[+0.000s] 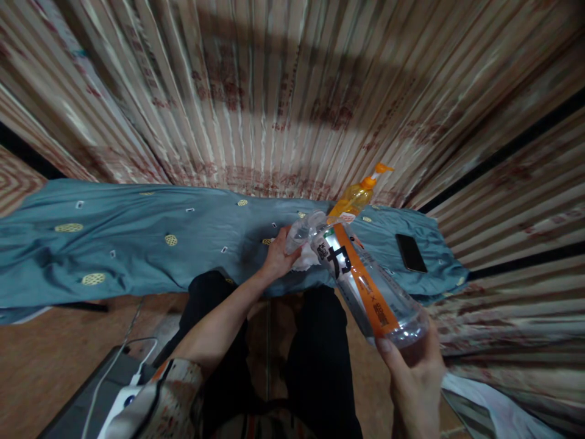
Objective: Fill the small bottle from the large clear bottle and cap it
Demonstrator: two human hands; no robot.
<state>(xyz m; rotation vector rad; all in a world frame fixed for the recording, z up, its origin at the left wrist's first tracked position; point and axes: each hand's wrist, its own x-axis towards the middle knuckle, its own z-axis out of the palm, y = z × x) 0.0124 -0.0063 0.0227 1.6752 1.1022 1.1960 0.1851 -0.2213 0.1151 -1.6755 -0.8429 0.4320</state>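
My right hand (414, 372) is wrapped round the base of a large clear plastic bottle (361, 283) with an orange and silver label. The bottle lies tilted, its base near me and its neck end toward my left hand (280, 255). Closed round a small clear plastic container (302, 230), my left hand keeps it right at the bottle's neck end; whether the two touch I cannot tell. Below them some crumpled white tissue (305, 259) shows. Just behind the large bottle stands a pump bottle (356, 200) with yellow-orange liquid and an orange pump head.
A teal patterned cloth (137, 238) covers the long narrow table. Toward its right end lies a dark phone (411, 252). Striped curtains (274, 91) hang behind and at the right. A white power bank (121, 405) with a cable sits at lower left.
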